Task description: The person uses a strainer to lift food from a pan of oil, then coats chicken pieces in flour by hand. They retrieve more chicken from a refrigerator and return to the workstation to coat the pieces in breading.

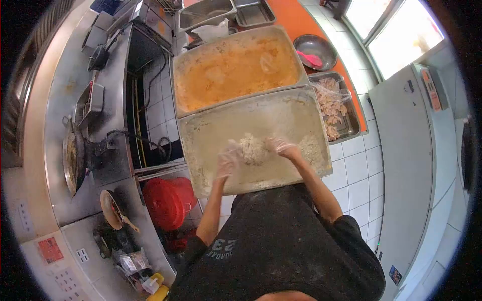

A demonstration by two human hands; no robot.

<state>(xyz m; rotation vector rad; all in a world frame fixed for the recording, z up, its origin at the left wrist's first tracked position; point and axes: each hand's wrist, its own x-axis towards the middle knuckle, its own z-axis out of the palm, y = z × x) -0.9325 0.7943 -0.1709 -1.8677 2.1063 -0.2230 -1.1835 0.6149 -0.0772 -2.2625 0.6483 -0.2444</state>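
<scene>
Both grips [228,163] [282,147] press pale, crumbly floured lump [252,148].

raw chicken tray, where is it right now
In the head view, the raw chicken tray sits at the right, beside the flour tray and below the dark bowl.

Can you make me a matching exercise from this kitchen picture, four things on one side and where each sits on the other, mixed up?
Things:
1. floured tray
2. tray of orange batter
3. red bucket
4. dark bowl

Places:
A. on the orange counter, top right, holding something pink
B. under both gloved hands
C. on the floor, left of the person
D. just beyond the floured tray

Pairs: 1-B, 2-D, 3-C, 4-A. The left hand and right hand both rest in the flour.
</scene>
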